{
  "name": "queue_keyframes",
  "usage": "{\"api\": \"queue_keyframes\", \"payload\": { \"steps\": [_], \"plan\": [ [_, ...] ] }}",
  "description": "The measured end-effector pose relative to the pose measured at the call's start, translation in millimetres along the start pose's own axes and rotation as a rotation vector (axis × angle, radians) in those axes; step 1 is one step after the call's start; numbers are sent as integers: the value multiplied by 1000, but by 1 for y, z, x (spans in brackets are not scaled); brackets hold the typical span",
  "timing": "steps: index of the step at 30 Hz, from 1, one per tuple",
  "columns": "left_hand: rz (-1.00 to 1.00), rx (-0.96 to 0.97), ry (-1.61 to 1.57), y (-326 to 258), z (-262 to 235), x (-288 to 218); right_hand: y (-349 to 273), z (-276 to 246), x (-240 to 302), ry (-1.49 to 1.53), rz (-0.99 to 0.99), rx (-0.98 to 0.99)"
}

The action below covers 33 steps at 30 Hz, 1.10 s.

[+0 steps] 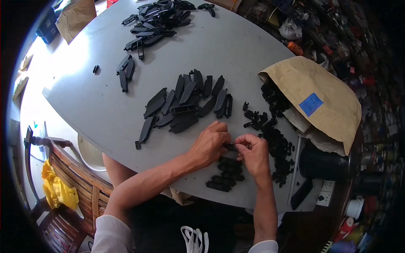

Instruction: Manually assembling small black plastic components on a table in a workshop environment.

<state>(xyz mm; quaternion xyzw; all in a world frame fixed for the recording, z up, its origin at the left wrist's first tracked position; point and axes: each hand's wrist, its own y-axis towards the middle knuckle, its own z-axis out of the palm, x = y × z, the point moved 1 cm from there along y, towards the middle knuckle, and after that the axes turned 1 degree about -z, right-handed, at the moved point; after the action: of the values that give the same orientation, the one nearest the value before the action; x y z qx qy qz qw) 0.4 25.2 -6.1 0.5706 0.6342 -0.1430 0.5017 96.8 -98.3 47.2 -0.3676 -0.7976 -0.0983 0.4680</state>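
Black piece (230, 147): sat at my fingertips, just above the near edge of the counter (240, 46); mostly hidden by fingers.
Left grip (221, 141): closed on the piece's left end, knuckles up.
Right grip (241, 147): thumb and index pinched on its right end; couldn't tell whether a small clip was also between them.
Finished-looking row (224, 177): black pieces lay side by side in a short column, right below my hands, nearest the edge.
Middle pile (187, 93): long black covers, loosely heaped beyond my left hand, some overlapping.
Far pile (154, 21): more of the same covers at the far side; a small cluster (123, 80) lay nearer, with one lone clip (96, 69) to its left.
Clips (280, 145): small black ones, spread right of my right hand, trailing up to the bag mouth.
Paper bag (333, 88): brown, on its side, blue patch (311, 104) on it, clips inside the opening.
Right edge: black cylinder (320, 163) below the bag, flat black slab (302, 195) near a white socket block (325, 192).
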Motion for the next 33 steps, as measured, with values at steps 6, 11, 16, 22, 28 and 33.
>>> {"api": "queue_keyframes", "payload": {
  "steps": [6, 11, 16, 22, 28, 33],
  "plan": [
    [-39, 19, -26, 0, -1, -1, 3, 10, 3, 24, 16, -3],
    [-39, 0, -44, 0, 0, -2, 1, 14, -5, -81, -109, -83],
    [-34, 4, -43, -1, 1, -1, 2, 11, -13, -208, -199, -73],
    [-27, 7, -34, -2, 2, 1, -4, 11, 11, -511, -170, -45],
    [-35, 40, -23, 1, 1, -2, 5, -2, 2, -376, 58, -2],
    [-71, 91, -14, 2, -6, -2, 13, -9, 3, -500, 0, 149]
  ]
}}
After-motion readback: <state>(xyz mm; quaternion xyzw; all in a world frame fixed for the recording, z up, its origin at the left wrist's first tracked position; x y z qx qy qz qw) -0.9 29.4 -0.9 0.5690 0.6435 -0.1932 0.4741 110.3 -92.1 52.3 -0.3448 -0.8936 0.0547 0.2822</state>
